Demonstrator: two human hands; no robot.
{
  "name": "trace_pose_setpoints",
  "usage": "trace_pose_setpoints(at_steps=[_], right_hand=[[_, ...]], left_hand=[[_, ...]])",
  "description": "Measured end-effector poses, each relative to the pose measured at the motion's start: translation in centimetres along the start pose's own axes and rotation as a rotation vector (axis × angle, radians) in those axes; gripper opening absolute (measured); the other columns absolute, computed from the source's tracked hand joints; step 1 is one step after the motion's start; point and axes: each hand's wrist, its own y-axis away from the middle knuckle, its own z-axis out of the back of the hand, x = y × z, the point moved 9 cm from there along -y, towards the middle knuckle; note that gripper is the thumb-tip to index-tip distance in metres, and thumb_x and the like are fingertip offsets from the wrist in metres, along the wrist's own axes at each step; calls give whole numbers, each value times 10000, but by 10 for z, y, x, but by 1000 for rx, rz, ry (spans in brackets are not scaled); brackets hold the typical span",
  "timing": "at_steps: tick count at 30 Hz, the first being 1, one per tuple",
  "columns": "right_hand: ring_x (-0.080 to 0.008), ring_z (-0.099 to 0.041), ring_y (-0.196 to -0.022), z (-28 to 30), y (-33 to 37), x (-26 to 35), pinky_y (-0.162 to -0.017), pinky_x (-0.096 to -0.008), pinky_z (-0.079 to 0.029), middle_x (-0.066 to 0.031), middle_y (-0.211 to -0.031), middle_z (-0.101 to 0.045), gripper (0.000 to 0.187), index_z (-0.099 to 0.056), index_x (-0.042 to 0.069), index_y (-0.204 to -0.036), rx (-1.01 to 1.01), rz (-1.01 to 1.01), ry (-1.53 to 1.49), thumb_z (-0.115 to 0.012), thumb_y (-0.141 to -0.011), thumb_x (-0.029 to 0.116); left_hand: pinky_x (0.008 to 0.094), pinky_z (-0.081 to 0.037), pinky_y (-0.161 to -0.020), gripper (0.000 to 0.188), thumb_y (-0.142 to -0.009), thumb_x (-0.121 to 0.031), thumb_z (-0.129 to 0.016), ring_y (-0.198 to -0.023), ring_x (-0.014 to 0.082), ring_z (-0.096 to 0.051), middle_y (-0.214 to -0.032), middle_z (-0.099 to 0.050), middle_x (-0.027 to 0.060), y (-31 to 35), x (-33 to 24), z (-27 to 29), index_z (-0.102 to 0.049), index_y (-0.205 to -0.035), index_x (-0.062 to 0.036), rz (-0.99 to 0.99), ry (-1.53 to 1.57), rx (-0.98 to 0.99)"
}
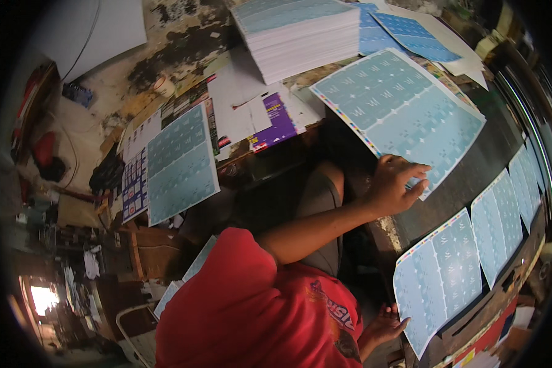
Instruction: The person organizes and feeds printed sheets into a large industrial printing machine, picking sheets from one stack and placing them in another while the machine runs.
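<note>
A large pale teal printed sheet (405, 110) lies across the dark table, with a colour strip along its left edge. My left hand (397, 184) is over the near end of this sheet. Its index finger and thumb are apart, with nothing seen between them; the other fingers are partly curled. Lower down, my right hand (383, 325) grips the near edge of another teal printed sheet (444, 276), its thumb at the sheet's border. That sheet curves down toward the hand. The right hand's far fingers are partly hidden.
More teal sheets (498, 224) lie along the table's right side, beside a long metal bar (530, 122). A tall paper stack (303, 43) stands at the top, near blue sheets (414, 37). Another teal sheet (183, 165) and a purple print (276, 122) are on the left.
</note>
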Motion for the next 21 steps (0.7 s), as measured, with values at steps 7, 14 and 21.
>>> trace_pose_setpoints(at_steps=[7, 14, 21], right_hand=[[-225, -661, -875, -5, -14, 13, -823, -406, -546, -178, -1236, -619, 516, -478, 4, -1325, 108, 40, 33, -399, -1041, 428], [-224, -633, -965, -15, -8, 17, -887, -399, -515, -175, -1497, -428, 642, -232, 125, -1556, -37, 168, 84, -396, -1024, 445], [-219, -659, -889, -24, -19, 27, -839, -342, -522, -147, -1193, -652, 697, -386, 34, -1480, 130, 99, 21, -583, -940, 428]], left_hand=[[442, -335, -975, 244, -891, -275, -693, -1034, 212, -630, -1027, -721, 27, 5, -5, 1, -712, -1089, -135, -51, -77, -21], [404, -404, -934, 196, -918, -282, -677, -1029, 227, -646, -1008, -730, 34, -1, 3, -9, -755, -953, -105, -53, -44, 107], [467, -404, -949, 223, -911, -284, -684, -860, 246, -671, -806, -708, 74, 3, -47, -3, -746, -870, -73, -78, 43, 380]])
